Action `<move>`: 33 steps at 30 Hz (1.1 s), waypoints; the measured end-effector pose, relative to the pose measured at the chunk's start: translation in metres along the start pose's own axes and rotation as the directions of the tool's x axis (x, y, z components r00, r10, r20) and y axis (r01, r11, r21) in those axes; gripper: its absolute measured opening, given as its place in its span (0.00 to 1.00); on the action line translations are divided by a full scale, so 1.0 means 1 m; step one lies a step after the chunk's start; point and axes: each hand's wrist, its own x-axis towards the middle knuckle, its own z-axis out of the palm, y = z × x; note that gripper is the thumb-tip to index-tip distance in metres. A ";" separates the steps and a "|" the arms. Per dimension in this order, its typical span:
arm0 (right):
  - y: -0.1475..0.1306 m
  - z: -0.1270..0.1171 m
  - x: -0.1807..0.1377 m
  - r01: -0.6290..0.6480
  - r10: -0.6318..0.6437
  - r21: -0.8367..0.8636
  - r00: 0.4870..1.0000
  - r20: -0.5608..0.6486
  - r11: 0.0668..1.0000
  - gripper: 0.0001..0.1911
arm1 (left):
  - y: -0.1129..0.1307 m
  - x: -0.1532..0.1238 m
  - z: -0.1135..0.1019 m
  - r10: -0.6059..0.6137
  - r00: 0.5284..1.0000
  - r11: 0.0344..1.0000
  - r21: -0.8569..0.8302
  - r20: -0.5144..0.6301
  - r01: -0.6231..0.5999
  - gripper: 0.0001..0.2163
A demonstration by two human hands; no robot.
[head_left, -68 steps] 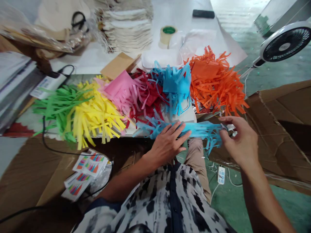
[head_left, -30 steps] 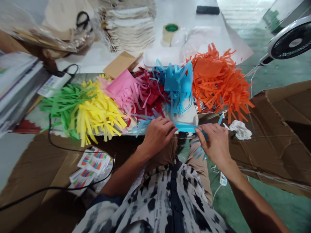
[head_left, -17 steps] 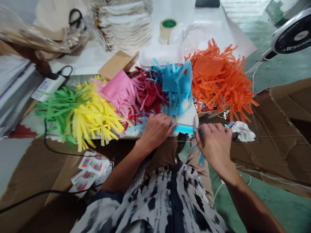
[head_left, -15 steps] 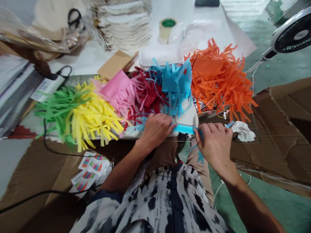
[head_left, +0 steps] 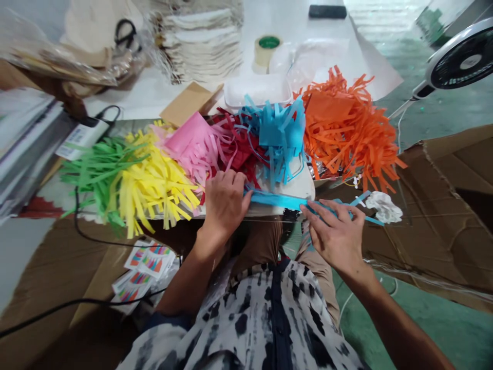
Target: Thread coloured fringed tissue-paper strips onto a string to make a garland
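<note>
A blue fringed paper strip stretches between my hands along the table's near edge. My left hand is closed on its left end, fingers curled over and the thumb pressed to the paper. At the other end my right hand is closed on the strip, with the fingers bent over it; thin blue tails stick out to the right past the knuckles. Just behind lie a blue tassel bunch and a dark red one. The paper under both sets of fingers is hidden.
Along the table sit green, yellow, pink and orange tassels. Behind them are a white tray, a tape roll and stacked cloth. A fan stands right; a crumpled white wad lies near my right hand.
My left hand has moved left, so a longer length of blue strip shows between the hands. My right hand's fingers have flattened somewhat, and the blue tails now point right instead of hanging down.
</note>
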 end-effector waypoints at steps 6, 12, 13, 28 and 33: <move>0.001 0.000 0.002 0.028 -0.029 -0.023 0.998 -0.054 0.999 0.22 | 0.046 -0.018 0.019 0.495 0.844 0.800 -0.272 -0.204 -0.535 0.16; 0.016 0.000 -0.003 0.033 -0.034 -0.024 0.996 -0.080 0.999 0.16 | 0.024 -0.030 0.038 0.416 0.890 0.810 -0.368 -0.186 -0.456 0.13; 0.019 -0.001 -0.004 0.032 -0.034 -0.025 0.994 -0.099 0.999 0.15 | 0.015 -0.030 0.035 0.389 0.900 0.824 -0.362 -0.198 -0.436 0.11; 0.004 0.000 0.028 0.065 -0.068 -0.037 0.993 -0.093 0.997 0.10 | 0.045 0.000 0.047 0.463 0.874 0.811 -0.326 -0.150 -0.485 0.07; 0.016 0.010 0.028 0.094 -0.094 -0.006 0.990 -0.108 0.996 0.07 | 0.043 0.004 0.042 0.426 0.895 0.805 -0.397 -0.130 -0.441 0.07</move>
